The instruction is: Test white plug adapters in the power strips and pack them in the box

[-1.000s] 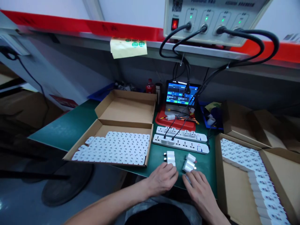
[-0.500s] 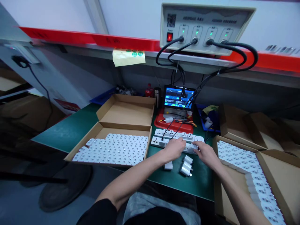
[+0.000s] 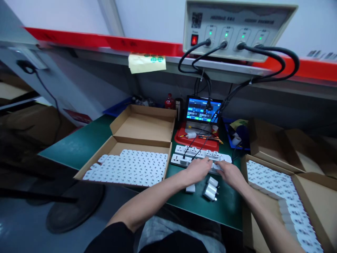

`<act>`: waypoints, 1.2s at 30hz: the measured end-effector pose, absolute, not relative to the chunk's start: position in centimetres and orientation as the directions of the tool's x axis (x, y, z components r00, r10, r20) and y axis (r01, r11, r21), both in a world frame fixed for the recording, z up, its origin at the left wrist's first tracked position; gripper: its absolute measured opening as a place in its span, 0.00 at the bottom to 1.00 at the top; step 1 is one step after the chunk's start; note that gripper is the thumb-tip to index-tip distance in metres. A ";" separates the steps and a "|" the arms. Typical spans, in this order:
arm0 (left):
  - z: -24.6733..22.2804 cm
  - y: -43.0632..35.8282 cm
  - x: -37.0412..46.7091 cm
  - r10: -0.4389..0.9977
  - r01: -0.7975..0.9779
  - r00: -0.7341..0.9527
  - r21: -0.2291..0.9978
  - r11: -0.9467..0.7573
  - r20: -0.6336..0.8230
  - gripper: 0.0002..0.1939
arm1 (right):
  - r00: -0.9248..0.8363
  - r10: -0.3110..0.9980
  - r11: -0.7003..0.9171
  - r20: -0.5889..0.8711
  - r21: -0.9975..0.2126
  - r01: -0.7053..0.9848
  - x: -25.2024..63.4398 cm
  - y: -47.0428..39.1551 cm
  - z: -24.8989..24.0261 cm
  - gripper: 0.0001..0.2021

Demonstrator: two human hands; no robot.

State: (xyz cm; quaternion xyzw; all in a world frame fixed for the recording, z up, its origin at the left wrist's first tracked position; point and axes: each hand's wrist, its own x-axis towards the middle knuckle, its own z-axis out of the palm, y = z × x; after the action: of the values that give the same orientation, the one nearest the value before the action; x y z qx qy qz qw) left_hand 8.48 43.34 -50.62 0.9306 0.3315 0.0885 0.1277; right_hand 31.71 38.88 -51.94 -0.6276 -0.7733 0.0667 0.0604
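Both my hands are at the front white power strip (image 3: 176, 160), which lies before a second white power strip (image 3: 180, 150). My left hand (image 3: 199, 169) is closed over its middle, fingers curled down; whatever they hold is hidden. Toward the right end, my right hand (image 3: 229, 172) pinches a white charger at the strip, mostly covered by the fingers. Thin black cables run to the front strip left of my hands. On the green table nearer me lie a few white chargers (image 3: 210, 192) with metal prongs, and another white charger (image 3: 190, 188) lies under my left forearm.
An open carton (image 3: 143, 123) at left holds rows of white chargers; another carton (image 3: 259, 207) at right is partly filled. Behind the strips are a red tray (image 3: 181, 133) and a lit screen (image 3: 202, 110). Black cables hang from a tester box (image 3: 234, 21) on the shelf.
The view has shifted slightly. My left hand has moved a little right along the front strip, closer to my right hand. The charger at my right fingers is more covered than before.
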 end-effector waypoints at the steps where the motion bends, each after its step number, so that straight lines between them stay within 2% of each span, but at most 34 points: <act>1: -50.4 43.2 7.2 0.660 0.599 0.739 0.314 -0.736 0.136 0.12 | -0.224 0.972 0.233 0.065 -0.187 0.954 31.5 38.9 -51.8 0.20; 4: -50.3 43.5 2.6 0.791 0.656 0.541 0.444 -0.610 0.287 0.08 | -0.257 0.940 0.314 0.227 -0.272 0.909 29.4 39.6 -51.7 0.17; 6: -50.7 44.4 0.0 0.876 0.680 0.368 0.552 -0.483 0.313 0.09 | -0.257 0.933 0.340 0.254 -0.377 0.861 27.0 40.5 -51.9 0.15; 8: -51.4 45.7 -1.7 0.904 0.660 0.312 0.617 -0.428 0.293 0.13 | -0.251 0.939 0.336 0.235 -0.472 0.815 24.3 41.7 -52.2 0.13; 10: -52.1 46.8 -2.4 0.886 0.625 0.385 0.634 -0.457 0.259 0.10 | -0.227 0.951 0.306 0.209 -0.541 0.783 21.9 42.9 -52.6 0.09; 12: -52.5 47.6 -2.4 0.855 0.597 0.470 0.634 -0.492 0.220 0.03 | -0.194 0.961 0.274 0.197 -0.582 0.766 20.2 43.7 -52.9 0.07; 16: -52.7 48.3 -2.3 0.833 0.587 0.524 0.633 -0.505 0.178 0.04 | -0.103 0.969 0.226 0.224 -0.641 0.734 19.8 44.0 -52.6 0.10; 19: -52.5 48.2 -2.6 0.827 0.566 0.517 0.637 -0.523 0.220 0.05 | -0.045 0.981 0.168 0.189 -0.706 0.688 22.5 43.3 -51.5 0.13; 23: -51.9 47.5 -2.0 0.825 0.498 0.480 0.682 -0.535 0.297 0.07 | 0.025 0.994 0.052 0.105 -0.668 0.743 28.5 41.5 -49.9 0.16; 26: -51.2 46.8 0.4 0.781 0.431 0.564 0.711 -0.555 0.268 0.13 | 0.063 0.996 -0.011 0.059 -0.636 0.771 31.9 39.9 -49.6 0.18; 29: -50.6 46.3 3.8 0.760 0.387 0.613 0.756 -0.528 0.217 0.12 | 0.069 0.997 -0.030 0.036 -0.637 0.771 33.0 39.0 -50.1 0.19; 36: -51.1 46.6 9.1 0.770 0.488 0.628 0.716 -0.499 0.108 0.09 | 0.049 0.996 0.008 0.072 -0.633 0.774 32.2 39.1 -51.1 0.17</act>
State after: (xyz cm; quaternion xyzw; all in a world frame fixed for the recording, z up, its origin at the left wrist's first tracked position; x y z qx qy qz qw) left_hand 9.10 46.65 -51.09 0.8391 0.3751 0.2124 0.3318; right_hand 32.21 39.08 -51.05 -0.6729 -0.6577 0.2076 0.2673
